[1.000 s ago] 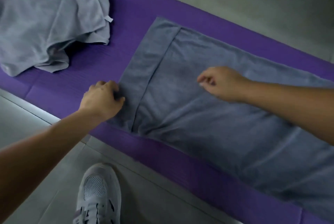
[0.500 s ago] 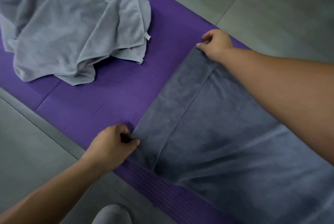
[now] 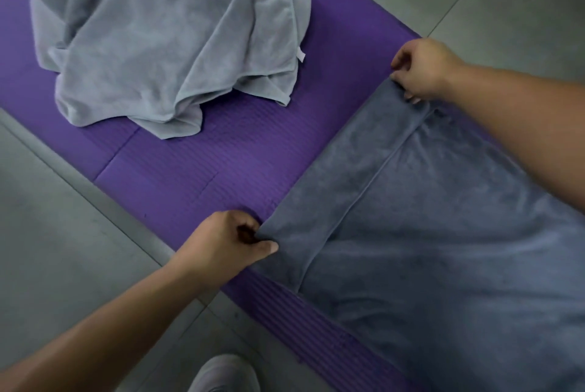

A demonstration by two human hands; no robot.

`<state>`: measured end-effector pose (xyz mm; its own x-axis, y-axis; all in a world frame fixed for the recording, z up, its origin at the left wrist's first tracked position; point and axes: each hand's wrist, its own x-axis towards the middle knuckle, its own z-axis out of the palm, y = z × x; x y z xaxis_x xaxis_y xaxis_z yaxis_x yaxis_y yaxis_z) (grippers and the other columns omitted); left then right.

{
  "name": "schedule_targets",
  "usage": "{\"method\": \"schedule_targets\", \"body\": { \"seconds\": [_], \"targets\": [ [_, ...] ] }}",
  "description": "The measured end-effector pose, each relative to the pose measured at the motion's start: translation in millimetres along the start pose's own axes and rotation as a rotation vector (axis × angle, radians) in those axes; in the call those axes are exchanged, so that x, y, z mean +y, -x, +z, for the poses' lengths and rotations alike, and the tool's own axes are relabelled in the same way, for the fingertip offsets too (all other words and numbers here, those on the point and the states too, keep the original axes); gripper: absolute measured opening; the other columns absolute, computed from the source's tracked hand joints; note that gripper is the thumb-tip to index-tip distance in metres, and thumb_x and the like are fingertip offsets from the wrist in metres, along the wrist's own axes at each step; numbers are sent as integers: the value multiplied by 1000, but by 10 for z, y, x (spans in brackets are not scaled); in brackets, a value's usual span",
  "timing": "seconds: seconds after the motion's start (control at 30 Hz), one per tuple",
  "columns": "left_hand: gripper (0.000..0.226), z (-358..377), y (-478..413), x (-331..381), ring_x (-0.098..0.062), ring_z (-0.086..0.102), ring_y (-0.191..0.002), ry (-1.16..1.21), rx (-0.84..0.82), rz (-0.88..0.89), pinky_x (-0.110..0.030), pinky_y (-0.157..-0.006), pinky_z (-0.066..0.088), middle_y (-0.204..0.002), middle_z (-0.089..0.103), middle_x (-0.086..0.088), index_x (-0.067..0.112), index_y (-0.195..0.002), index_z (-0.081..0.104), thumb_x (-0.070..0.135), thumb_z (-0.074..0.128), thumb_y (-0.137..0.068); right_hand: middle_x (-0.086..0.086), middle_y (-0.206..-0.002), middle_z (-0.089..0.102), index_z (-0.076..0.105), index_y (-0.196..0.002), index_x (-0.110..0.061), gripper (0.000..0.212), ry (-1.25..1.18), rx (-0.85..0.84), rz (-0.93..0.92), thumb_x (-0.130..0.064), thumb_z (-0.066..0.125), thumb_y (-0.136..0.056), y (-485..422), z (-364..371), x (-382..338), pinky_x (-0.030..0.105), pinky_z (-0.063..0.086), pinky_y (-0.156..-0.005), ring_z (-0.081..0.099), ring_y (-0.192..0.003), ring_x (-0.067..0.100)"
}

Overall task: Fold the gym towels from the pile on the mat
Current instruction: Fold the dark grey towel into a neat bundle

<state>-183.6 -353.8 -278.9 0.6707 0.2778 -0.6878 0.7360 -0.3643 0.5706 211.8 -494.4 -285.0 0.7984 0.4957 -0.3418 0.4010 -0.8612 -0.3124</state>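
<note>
Right hand (image 3: 422, 70) now pinches the towel (image 3: 443, 249) far corner

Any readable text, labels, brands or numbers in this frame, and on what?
None can be read.
The small white tag on the light grey towel pile is too small to show any print.
The shoe, mat and spread towel show no lettering.

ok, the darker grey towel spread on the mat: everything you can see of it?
The dark grey terry towel looks soft, matte and slightly wrinkled. It lies flat on the purple ribbed foam mat, running out of frame to the right. Its end is folded over into a narrow band. The left hand pinches the band's near corner, the right hand its far corner.
</note>
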Motion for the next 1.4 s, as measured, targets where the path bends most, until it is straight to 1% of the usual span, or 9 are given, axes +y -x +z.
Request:
{"method": "schedule_targets", "body": {
  "seconds": [0.07,0.27,0.43,0.53,0.7,0.87,1.13,1.27,1.4],
  "targets": [
    [25,-8,-11,15,3,53,-54,-48,-26,32,-12,-49,37,-56,57,23,29,-68,64,42,79,-81,15,-83,69,62,-103,-16,14,-38,-75,28,-9,66,-93,2,-12,-1,30,58,-50,68,-58,24],
    [28,10,6,8,-1,44,-48,-93,-109,51,-15,-48,35,-57,53,10,23,-70,63,40,73,-89,9,-72,72,72,-94,-6,13,48,-14,-4,-17,65,-97,-15,-98,28,30,60,-68,69,-60,16],
    [18,-198,-34,6,-7,61,-58,82,248,-45,-28,-54,49,-67,68,7,24,-79,67,37,71,-91,11,-97,72,73,-104,-13,21,-193,259,-20,-29,62,-94,-128,-114,-159,31,54,-82,65,-84,18],
    [17,-284,9,7,-3,55,-53,126,412,30,-19,-50,40,-64,63,7,25,-77,63,32,74,-89,-5,-80,65,71,-92,-18,19,-265,301,-25,-32,59,-97,-14,-116,-345,21,41,-68,56,-71,3],
    [20,-231,299,113,-8,56,-61,50,321,372,-11,-55,40,-71,62,12,29,-74,62,25,78,-85,-10,-50,59,54,-58,-21,40,-636,349,100,-46,68,-86,337,-241,-71,28,51,-56,61,-53,11],
    [21,-50,645,590,-11,63,-73,-208,7,686,-20,-65,45,-82,62,12,36,-78,60,54,69,-83,1,-62,61,59,-68,-19,26,-897,366,224,-9,70,-89,790,-657,460,25,51,-45,59,-43,8],
    [23,1613,1237,1935,0,61,-76,-430,-327,915,-18,-67,46,-86,58,20,34,-89,59,55,67,-82,1,-80,63,65,-89,-19,28,-1085,377,315,4,50,-95,2082,-1105,2068,23,52,-49,60,-60,11],
    [32,2936,1400,2306,-2,62,-80,-404,-332,919,-16,-71,47,-94,60,22,39,-103,57,52,76,-80,2,-70,66,71,-79,-16,34,-1167,489,398,9,49,-85,2791,-1120,3185,26,53,-53,60,-58,13],
    [28,4203,1659,2457,0,63,-79,-234,-296,901,-18,-72,48,-94,63,19,35,-103,59,50,68,-81,5,-79,69,75,-99,-14,31,-1199,546,396,5,55,-84,3466,-1059,4145,24,49,-55,63,-65,13]
  ]
}}
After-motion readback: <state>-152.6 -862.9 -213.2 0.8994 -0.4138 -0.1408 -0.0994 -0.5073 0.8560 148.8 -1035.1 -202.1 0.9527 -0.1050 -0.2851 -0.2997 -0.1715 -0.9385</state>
